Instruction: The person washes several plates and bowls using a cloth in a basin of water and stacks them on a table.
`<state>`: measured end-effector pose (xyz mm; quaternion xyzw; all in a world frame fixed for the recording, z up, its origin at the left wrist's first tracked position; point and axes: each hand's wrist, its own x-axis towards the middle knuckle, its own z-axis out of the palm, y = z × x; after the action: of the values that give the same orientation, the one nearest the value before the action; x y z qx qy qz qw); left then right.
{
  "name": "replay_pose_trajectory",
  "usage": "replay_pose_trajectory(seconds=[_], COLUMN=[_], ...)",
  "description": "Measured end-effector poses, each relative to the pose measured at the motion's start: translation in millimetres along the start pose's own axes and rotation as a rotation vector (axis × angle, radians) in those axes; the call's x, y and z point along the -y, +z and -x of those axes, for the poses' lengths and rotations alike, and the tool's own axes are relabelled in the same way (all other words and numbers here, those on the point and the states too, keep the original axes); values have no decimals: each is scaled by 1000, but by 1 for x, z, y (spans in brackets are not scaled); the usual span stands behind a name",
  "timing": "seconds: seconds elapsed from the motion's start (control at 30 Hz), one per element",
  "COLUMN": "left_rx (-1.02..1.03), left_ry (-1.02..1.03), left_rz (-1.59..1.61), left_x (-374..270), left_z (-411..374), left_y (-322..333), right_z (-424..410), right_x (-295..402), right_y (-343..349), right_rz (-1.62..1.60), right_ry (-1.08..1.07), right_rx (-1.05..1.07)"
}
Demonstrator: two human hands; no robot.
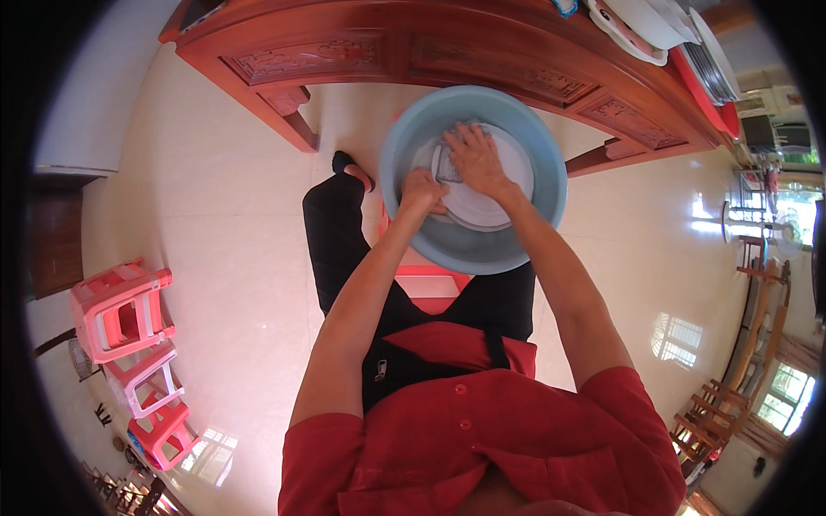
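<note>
A round light-blue plastic basin [474, 253] stands before me, between my knees and the carved table. White plates [481, 205] lie in it, one partly over another. My left hand [424, 192] grips the near left rim of a plate, its thumb and fingers around the edge. My right hand [474, 155] lies spread, palm down, on the upper plate, with a greyish cloth or clear thing [448, 165] beside and partly under its fingers. What exactly that thing is, I cannot tell. Water in the basin cannot be made out with certainty.
A carved reddish wooden table [361, 58] runs across the far side. Bowls [629, 29] and a stack of plates [710, 61] with a red tray stand on its right end. Part of a red plastic stool [429, 271] shows below the basin. Pink and red stools [122, 313] stand at left.
</note>
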<state>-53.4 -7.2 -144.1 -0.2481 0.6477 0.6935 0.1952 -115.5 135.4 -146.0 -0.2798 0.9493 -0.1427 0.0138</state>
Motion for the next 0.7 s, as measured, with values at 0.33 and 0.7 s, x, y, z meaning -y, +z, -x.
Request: replay_pose_trajectory(seconds=[0.33, 0.7], left_rx=[-4, -14], left_ry=[-26, -11], left_rz=[-30, -29], left_x=[1, 4], left_z=[-2, -5], left_y=[1, 2], right_z=[81, 69], right_x=[-47, 31], right_y=[-4, -12], right_rz=[51, -179], right_ry=[167, -87], right_rx=[-78, -6])
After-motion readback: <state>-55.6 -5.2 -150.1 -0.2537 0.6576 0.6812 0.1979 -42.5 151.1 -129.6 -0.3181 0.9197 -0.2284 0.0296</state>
